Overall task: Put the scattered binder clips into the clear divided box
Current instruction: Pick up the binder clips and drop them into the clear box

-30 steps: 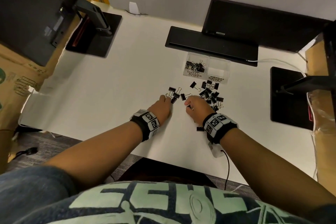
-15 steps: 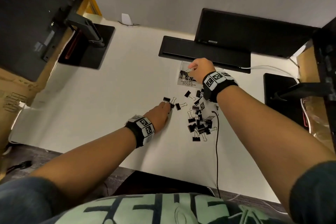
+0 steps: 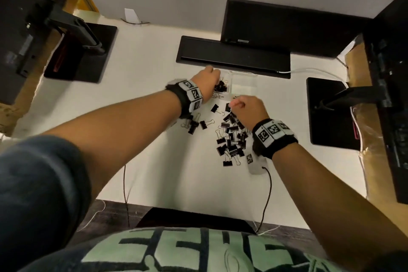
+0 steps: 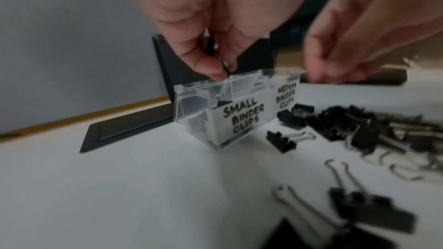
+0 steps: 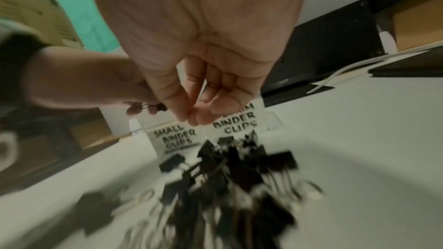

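Note:
The clear divided box (image 3: 245, 77) stands at the back of the white table, labelled for small binder clips (image 4: 239, 118) and for medium ones (image 5: 236, 120). Black clips lie in its small compartment (image 3: 220, 87). My left hand (image 4: 223, 67) pinches the wire handle of a small binder clip (image 4: 221, 101), which hangs into the small compartment. My right hand (image 5: 194, 116) hovers with loosely curled fingers in front of the box, above the heap of scattered black binder clips (image 3: 231, 137), and holds nothing that I can see. A few more clips (image 3: 194, 125) lie under my left wrist.
A flat black bar (image 3: 231, 57) lies right behind the box, with a dark monitor (image 3: 287, 26) beyond it. Black monitor stand bases sit at the left (image 3: 81, 51) and right (image 3: 329, 112). A small white device (image 3: 256, 168) with a black cable (image 3: 267, 194) lies near the front edge.
My left hand has lifted from the clips on the table to the box with a small clip. My right hand has drawn back from the box to above the heap.

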The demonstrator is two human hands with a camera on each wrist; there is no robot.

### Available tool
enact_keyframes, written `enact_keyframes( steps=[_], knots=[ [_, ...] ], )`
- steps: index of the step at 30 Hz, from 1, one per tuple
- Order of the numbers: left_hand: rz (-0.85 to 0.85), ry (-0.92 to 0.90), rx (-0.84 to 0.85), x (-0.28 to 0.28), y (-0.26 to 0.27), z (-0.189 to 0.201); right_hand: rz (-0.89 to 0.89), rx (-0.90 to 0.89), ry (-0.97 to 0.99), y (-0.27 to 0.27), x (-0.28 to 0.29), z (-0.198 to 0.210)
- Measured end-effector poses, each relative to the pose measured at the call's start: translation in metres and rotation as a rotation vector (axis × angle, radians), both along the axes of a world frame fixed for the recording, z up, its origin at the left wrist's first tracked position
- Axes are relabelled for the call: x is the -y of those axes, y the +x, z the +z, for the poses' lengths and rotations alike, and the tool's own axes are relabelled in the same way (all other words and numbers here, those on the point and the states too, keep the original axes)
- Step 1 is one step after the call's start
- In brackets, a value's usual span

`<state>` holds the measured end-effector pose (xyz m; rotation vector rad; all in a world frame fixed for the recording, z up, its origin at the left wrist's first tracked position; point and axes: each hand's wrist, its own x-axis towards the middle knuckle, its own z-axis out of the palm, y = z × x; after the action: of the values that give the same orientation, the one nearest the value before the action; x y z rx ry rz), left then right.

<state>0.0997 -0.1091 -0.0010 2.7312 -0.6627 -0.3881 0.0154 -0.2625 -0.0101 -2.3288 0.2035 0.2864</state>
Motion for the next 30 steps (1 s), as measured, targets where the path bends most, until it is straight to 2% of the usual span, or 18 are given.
enact_keyframes(
  steps=[4,7,9,12,16,18,21,25,30],
  knots=[
    [-0.152,0.192,0.026,0.013,0.011,-0.001,0.079,-0.15,-0.071,-0.034,0.006,-0.015],
    [-0.187,0.236,0.077,0.015,0.014,-0.005,0.131,-0.186,-0.19,-0.051,0.006,-0.021],
    [-0.17,0.206,0.155,0.016,0.008,-0.007,0.147,-0.173,-0.254,-0.059,0.004,-0.025],
    [-0.16,0.044,0.216,0.019,-0.018,-0.015,0.162,-0.182,-0.227,-0.066,-0.002,-0.031],
    [-0.2,-0.079,0.066,0.019,-0.061,-0.039,0.063,-0.098,-0.157,-0.063,0.007,-0.03],
    [-0.125,-0.056,-0.054,0.016,-0.072,-0.052,0.023,-0.06,-0.161,-0.06,0.016,-0.03],
    [-0.053,-0.037,-0.153,0.008,-0.078,-0.066,0.077,-0.087,-0.186,-0.06,0.02,-0.034],
    [0.016,-0.038,-0.163,-0.005,-0.078,-0.068,0.064,-0.14,-0.171,-0.065,0.028,-0.039],
    [0.088,-0.045,-0.09,-0.012,-0.079,-0.062,-0.031,-0.059,-0.098,-0.061,0.037,-0.037]
  ],
)
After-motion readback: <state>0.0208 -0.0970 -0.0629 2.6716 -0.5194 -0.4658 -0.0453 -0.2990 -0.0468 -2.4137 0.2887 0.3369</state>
